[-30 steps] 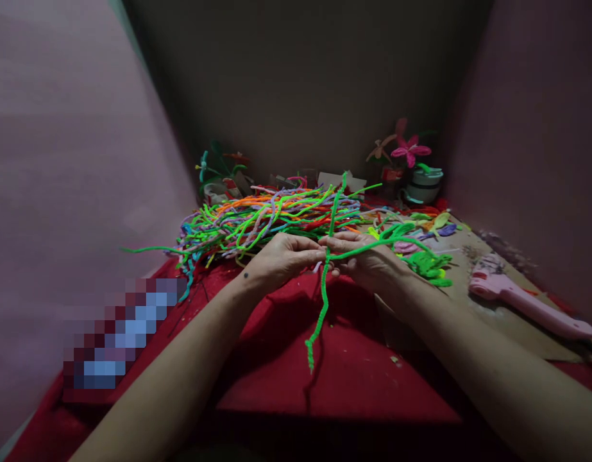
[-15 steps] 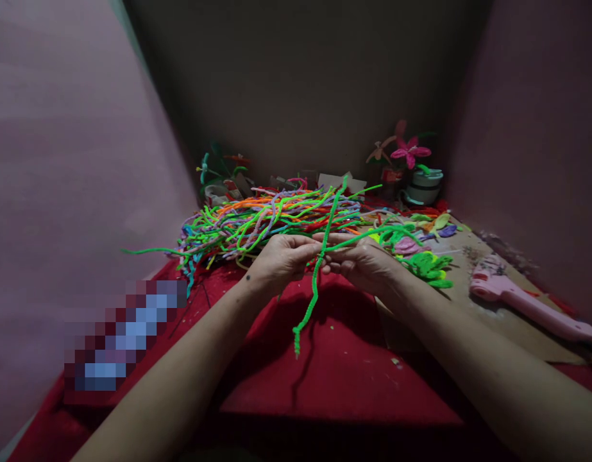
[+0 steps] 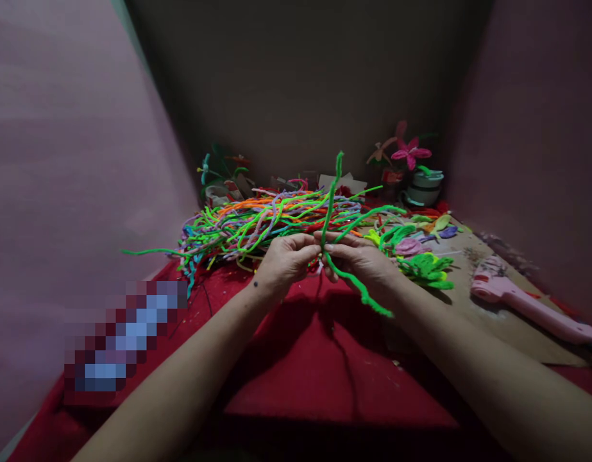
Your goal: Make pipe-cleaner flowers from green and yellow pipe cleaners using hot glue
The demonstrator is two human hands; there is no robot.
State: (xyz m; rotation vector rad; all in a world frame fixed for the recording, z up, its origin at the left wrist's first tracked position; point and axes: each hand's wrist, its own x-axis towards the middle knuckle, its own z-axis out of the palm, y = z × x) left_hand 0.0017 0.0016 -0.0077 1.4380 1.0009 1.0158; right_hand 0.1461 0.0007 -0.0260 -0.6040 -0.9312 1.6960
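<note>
Green pipe cleaners (image 3: 329, 205) meet in a crossing between my hands, over the red cloth. My left hand (image 3: 292, 255) pinches them at the crossing with thumb and forefinger. From the other side, my right hand (image 3: 356, 255) grips the same spot, its thumb pressed against the fingers. One fuzzy end stands upright, another reaches toward the back right, and a third droops to the lower right across my right wrist. My fingertips hide the joint itself. Behind my hands lies a big heap of pipe cleaners (image 3: 257, 221) in many colours.
A pink glue gun (image 3: 531, 305) rests on a cardboard sheet (image 3: 462, 321) at the right, near green fuzzy petals (image 3: 426, 268). Pipe-cleaner flowers (image 3: 411, 154) stand in a small pot (image 3: 424, 188) at the back. Red cloth (image 3: 324, 391) covers the table; walls rise on both sides.
The lower green end has swung from lower left to lower right. The upper end stands more upright, and the right-hand end points higher. Both hands still pinch near the crossing.
</note>
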